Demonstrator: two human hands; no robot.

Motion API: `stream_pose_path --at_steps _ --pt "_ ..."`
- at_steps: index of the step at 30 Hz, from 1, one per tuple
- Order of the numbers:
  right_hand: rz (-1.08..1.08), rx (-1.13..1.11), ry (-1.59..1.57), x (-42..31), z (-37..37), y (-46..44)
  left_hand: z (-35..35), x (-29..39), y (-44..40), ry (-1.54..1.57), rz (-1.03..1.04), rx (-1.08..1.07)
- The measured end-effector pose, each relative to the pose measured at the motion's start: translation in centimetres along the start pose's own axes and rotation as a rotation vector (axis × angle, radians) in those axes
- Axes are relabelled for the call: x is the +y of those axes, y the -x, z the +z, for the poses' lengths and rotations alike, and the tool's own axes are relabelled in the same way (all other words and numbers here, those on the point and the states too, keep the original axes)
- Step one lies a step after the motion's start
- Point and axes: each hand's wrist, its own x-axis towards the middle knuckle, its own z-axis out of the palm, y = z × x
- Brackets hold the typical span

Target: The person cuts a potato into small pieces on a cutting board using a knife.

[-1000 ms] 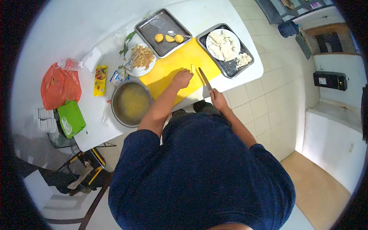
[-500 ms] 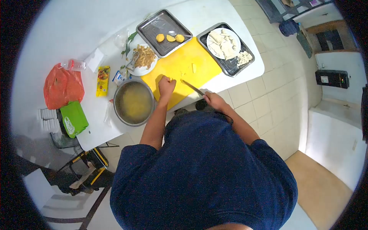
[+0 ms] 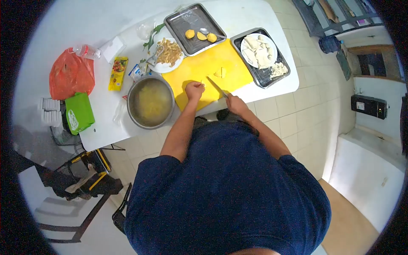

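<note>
My left hand (image 3: 195,90) is closed over the yellow cutting board (image 3: 204,63), near its front edge; what it pinches, if anything, is too small to make out. My right hand (image 3: 236,103) grips the handle of a knife (image 3: 217,86), whose blade points forward and left over the board. Just beyond the blade tip lie yellow cut pieces (image 3: 220,73) on the board. To the left of my left hand stands a large metal pot (image 3: 151,102) with yellowish contents.
A metal tray (image 3: 187,26) holds yellow pieces and a spoon. Another tray (image 3: 258,79) carries a plate of white food (image 3: 257,52). A plate of brown strips (image 3: 169,52), yellow packet (image 3: 117,74), red bag (image 3: 72,74), green bag (image 3: 79,113) and plastic bottle (image 3: 87,52) are at the left.
The view has shifted slightly. Compared with one second ago, my left hand has drawn back from the yellow pieces toward the board's front left. The knife has swung to point more leftward.
</note>
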Motion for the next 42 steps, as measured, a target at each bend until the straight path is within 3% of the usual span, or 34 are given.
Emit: stream_pose_path --at_steps 5,11,23,35,42 --pt "0.029 -0.074 0.053 -2.0 0.6 -1.1 0.7 -1.6 -1.1 0.072 -0.149 -0.015" --pt "0.035 -0.078 0.103 -3.1 0.5 -1.3 0.4 -0.5 -0.3 0.096 -0.092 0.009" --pt "-0.016 -0.105 0.170 -6.5 -2.8 -1.6 0.8 -0.5 -0.8 0.227 -0.237 0.037" --pt "0.084 -0.159 0.167 -6.6 -2.2 -1.5 1.4 -3.0 -1.7 0.080 -0.110 0.027" --pt "0.074 -0.149 0.187 -5.2 -0.5 -1.1 1.0 -2.0 -1.7 0.091 -0.156 0.045"
